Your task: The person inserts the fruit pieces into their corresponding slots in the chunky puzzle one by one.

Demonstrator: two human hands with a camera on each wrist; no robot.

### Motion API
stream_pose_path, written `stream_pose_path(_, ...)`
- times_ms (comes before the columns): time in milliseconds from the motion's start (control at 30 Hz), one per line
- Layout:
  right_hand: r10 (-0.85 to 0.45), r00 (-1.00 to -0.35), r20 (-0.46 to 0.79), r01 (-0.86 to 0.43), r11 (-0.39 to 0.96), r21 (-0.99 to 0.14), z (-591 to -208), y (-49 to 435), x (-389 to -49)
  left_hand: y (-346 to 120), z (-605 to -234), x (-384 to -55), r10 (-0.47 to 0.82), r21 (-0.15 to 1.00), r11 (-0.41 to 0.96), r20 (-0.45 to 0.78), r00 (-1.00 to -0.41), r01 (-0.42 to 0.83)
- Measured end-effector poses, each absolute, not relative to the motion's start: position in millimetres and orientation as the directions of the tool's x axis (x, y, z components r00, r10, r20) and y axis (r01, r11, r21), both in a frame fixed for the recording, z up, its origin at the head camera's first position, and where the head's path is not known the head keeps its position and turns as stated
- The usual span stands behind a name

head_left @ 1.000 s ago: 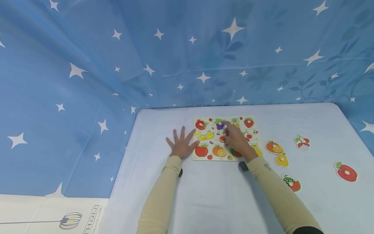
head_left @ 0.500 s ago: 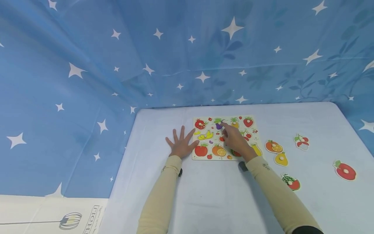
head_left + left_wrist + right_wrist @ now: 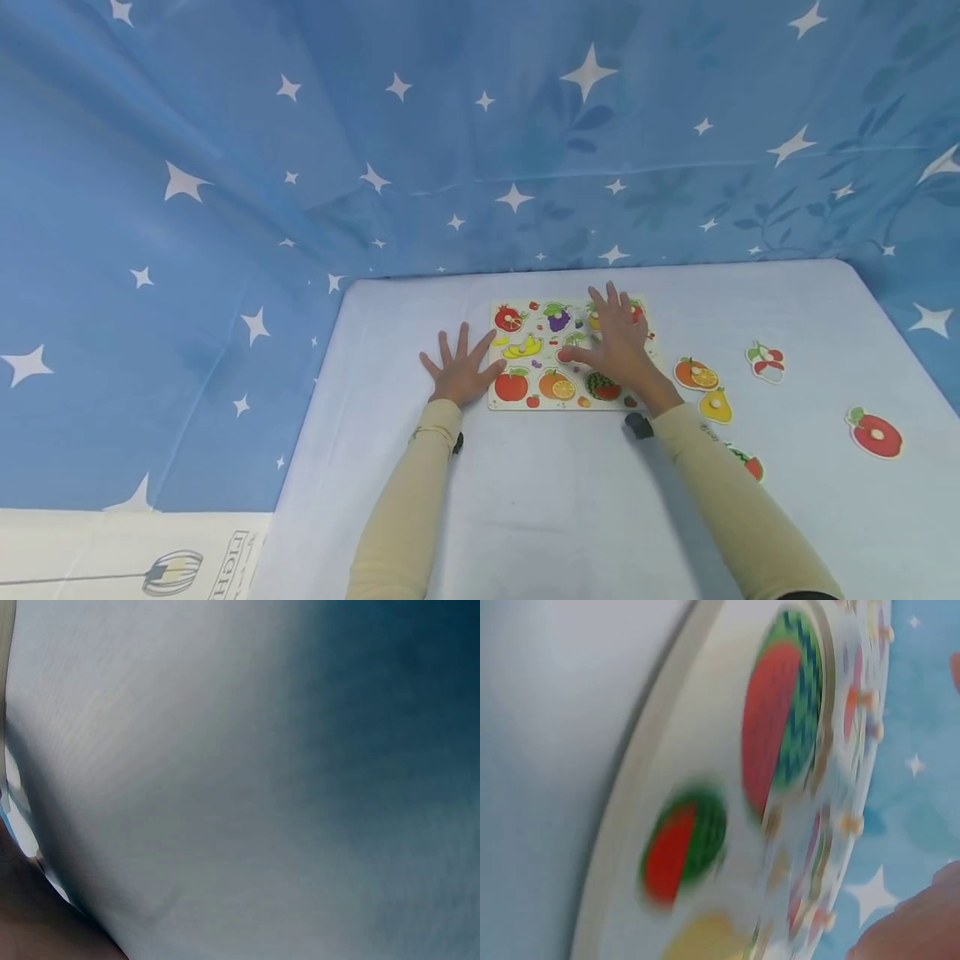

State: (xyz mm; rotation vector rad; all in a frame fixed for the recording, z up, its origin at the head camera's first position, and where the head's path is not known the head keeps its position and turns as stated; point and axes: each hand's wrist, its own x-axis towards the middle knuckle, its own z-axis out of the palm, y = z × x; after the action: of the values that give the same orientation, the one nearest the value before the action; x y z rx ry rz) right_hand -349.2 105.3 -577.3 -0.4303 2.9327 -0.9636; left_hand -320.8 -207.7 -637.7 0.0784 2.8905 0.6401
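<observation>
A flat puzzle board with coloured fruit shapes lies on the table. My left hand is spread beside its left edge, with thumb and forefinger reaching the edge. Over the board's right half, my right hand has its fingers spread, covering several fruits. Its thumb tip lies at a red fruit with green leaves, near the middle. Bananas and grapes show to the left of this hand. The right wrist view shows a watermelon slice on the board, and part of the right hand at the right edge.
Right of the board lie loose fruit pieces with knobs: an orange, a pear, cherries, a red apple-like piece and a watermelon partly behind the right sleeve. A blue star-patterned curtain hangs behind the table.
My right hand has left the grapes, its fingers have spread out and it has shifted right across the board. The left hand stays at the board's left edge.
</observation>
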Motion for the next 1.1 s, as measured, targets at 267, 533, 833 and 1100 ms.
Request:
stream_pose_path(267, -0.236, -0.969, 0.075, -0.22, 0.685, -0.694, -570.3, 152.1, -338.0, -208.0, -637.7, -322.0, 0.092, 0.418, 0.908, -0.163, -0.982, 0.016)
stream_pose_path(533, -0.136, -0.989, 0.059, -0.139, 0.706, -0.695, -570.1, 200.7, -327.1, -212.0, -640.2, -319.4, 0.091, 0.428, 0.904, -0.166, -0.982, 0.011)
stream_pose_path(833, -0.03, -0.999, 0.023, -0.038, 0.733, -0.679, -567.1, 260.1, -313.6, -210.6, -632.7, -314.5, 0.092, 0.431, 0.902, -0.185, -0.978, 0.004)
stream_pose_path(1100, 0.038, -0.999, -0.009, 0.034, 0.74, -0.672, -567.1, 306.9, -302.9, -205.0, -629.2, -316.2, 0.1, 0.413, 0.91, -0.193, -0.976, 0.011)
